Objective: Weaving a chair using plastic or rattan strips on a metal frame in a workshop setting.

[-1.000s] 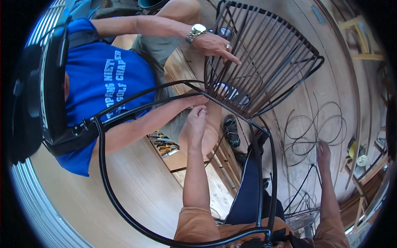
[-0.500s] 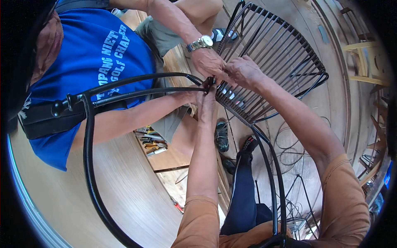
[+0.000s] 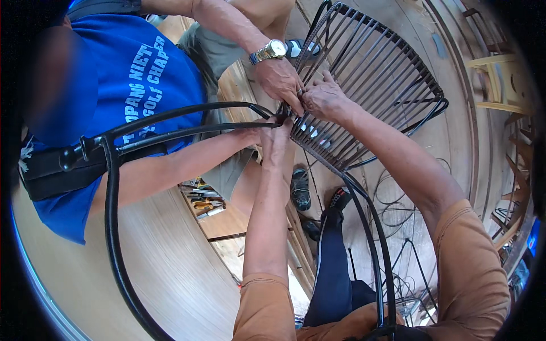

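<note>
A black metal chair frame [image 3: 115,216] with a panel of dark brown cords [image 3: 372,74] strung across it lies in front of me. At the panel's near-left corner my left hand [image 3: 276,134] is closed, its fingertips mostly hidden under a co-worker's hand. My right hand [image 3: 324,101] is closed beside it at the panel's left edge, one finger lifted; whatever it pinches is hidden. The co-worker's watch-wearing hand [image 3: 280,80] reaches in from above and touches the same spot. Their other forearm [image 3: 187,162] passes under the frame's tube to that corner.
The co-worker in a blue shirt [image 3: 151,68] sits at the left. Pliers and other hand tools [image 3: 205,200] lie on wood beyond a pale board [image 3: 153,238]. Loose cord [image 3: 392,210] coils on the floor. A yellow wooden piece [image 3: 503,85] stands at far right.
My right hand has shifted slightly left, with a finger now lifted. The co-worker's watch hand has come lower over the corner. The whole scene has drifted a little left.
</note>
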Demonstrator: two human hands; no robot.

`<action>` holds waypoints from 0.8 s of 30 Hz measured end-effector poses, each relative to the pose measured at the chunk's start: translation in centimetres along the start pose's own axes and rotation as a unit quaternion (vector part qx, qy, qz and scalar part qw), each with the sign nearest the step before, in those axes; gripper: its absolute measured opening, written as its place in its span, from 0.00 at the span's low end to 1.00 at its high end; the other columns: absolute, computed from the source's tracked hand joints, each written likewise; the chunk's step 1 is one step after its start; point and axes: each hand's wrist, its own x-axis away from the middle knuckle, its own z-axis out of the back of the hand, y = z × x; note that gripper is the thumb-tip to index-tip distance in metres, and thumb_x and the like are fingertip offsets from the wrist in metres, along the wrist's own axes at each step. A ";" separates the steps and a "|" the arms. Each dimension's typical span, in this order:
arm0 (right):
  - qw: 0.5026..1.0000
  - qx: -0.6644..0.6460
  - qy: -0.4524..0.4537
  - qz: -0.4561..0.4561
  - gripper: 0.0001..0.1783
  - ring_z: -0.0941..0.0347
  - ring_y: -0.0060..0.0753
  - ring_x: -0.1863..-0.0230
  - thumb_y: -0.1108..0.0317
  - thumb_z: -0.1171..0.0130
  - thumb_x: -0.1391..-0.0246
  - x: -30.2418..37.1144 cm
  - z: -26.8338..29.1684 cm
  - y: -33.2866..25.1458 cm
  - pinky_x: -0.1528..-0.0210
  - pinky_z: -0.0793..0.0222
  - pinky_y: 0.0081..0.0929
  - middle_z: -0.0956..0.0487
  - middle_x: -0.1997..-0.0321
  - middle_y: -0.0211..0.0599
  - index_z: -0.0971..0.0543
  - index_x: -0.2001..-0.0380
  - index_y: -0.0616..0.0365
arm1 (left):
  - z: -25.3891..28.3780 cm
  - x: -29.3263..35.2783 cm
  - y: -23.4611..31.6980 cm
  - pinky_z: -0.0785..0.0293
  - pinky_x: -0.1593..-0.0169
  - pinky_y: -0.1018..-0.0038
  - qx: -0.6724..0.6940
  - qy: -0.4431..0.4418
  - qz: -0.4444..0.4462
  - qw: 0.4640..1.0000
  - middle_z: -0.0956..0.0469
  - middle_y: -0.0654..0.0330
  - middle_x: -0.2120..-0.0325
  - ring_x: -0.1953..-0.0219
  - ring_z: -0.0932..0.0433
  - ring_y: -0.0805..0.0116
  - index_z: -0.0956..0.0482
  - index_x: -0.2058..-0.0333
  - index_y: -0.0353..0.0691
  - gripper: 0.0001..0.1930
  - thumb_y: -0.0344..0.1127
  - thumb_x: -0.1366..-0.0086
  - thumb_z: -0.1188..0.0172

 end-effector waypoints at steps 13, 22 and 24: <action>0.994 -0.046 0.072 0.073 0.06 0.30 0.33 0.55 0.63 0.46 0.55 -0.5 -2.2 -1.7 0.43 0.50 0.50 0.24 0.65 0.30 0.22 0.74 0.46 | 1.3 1.3 3.3 0.39 0.84 0.76 -0.100 0.016 -0.006 0.995 0.36 0.66 0.91 0.90 0.37 0.76 0.26 0.80 0.36 0.14 0.40 0.42 0.47; 0.994 -0.043 0.098 0.017 0.14 0.38 0.37 0.44 0.66 0.45 0.59 1.2 -2.9 -3.6 0.39 0.52 0.48 0.26 0.57 0.32 0.24 0.64 0.50 | 1.8 1.3 2.5 0.34 0.71 0.65 -0.177 0.011 0.013 0.984 0.26 0.49 0.83 0.78 0.26 0.57 0.22 0.76 0.34 0.21 0.50 0.46 0.47; 0.987 -0.024 0.158 0.013 0.17 0.41 0.39 0.42 0.65 0.45 0.58 2.9 -3.4 -4.3 0.40 0.52 0.48 0.28 0.53 0.32 0.25 0.60 0.49 | 2.0 1.4 2.7 0.34 0.70 0.65 -0.182 0.012 0.029 0.983 0.25 0.49 0.83 0.78 0.26 0.57 0.22 0.76 0.34 0.21 0.50 0.46 0.47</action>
